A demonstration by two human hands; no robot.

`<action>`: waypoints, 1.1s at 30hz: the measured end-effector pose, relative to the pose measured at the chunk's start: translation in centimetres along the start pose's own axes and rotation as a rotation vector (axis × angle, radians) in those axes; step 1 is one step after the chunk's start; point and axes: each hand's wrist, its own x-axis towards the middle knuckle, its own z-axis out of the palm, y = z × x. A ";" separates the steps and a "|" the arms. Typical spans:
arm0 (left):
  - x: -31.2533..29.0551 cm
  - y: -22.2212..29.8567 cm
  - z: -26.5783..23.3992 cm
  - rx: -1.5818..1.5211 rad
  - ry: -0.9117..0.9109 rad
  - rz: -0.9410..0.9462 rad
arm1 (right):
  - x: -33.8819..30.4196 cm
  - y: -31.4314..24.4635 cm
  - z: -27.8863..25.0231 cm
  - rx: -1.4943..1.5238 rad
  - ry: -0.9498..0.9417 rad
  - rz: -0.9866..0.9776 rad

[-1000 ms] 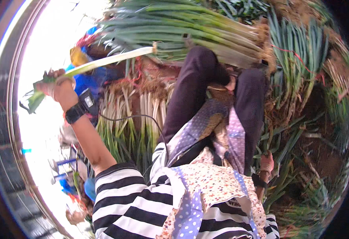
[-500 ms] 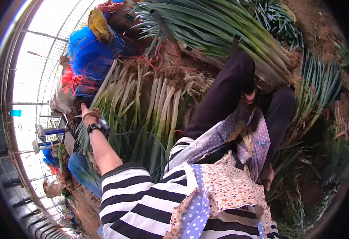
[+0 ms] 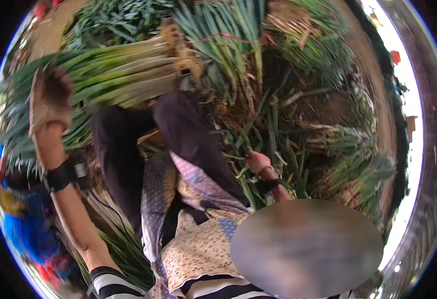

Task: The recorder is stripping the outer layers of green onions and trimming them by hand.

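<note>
My left hand [image 3: 52, 102], in a pale glove with a dark patch, reaches out over a big bundle of long green onions [image 3: 123, 65]. Its fingers are smeared by motion, and I cannot tell whether they grip any leaves. A black strap with a small device [image 3: 66, 173] circles that wrist. On the other side of my knees my right hand [image 3: 259, 163] is closed low among loose green leaves [image 3: 273, 127]. A thin stalk lies at its fingers, but what it holds is not clear. That wrist also bears a dark band.
A green onion bunch tied with red string [image 3: 223, 35] stands ahead. More piles [image 3: 323, 55] lie at the far right, with scattered leaves on brown soil [image 3: 323, 110]. A blue net bundle [image 3: 26, 234] sits at the lower left. A blurred oval covers the lower right.
The view has swung to the right. My left hand, earlier stretched out near the blue net bundle, is now over the large green onion bundle. My right hand has come into view.
</note>
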 end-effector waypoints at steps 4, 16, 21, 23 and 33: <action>7.5 -18.2 15.3 0.122 -0.022 -0.116 | 5.0 4.7 -1.0 0.866 0.006 0.265; 10.3 -32.7 19.4 -0.116 0.578 -0.575 | 27.0 5.0 -1.6 0.771 0.253 0.328; 11.8 -32.8 18.8 -0.121 0.600 -0.522 | 29.4 -1.5 -2.7 0.480 0.212 0.574; 11.9 -33.2 19.3 -0.153 0.616 -0.522 | 30.1 -1.2 -2.8 0.419 0.261 0.670; 12.4 -35.0 17.3 -0.040 0.659 -0.560 | 19.4 -3.9 -9.6 0.842 0.680 0.385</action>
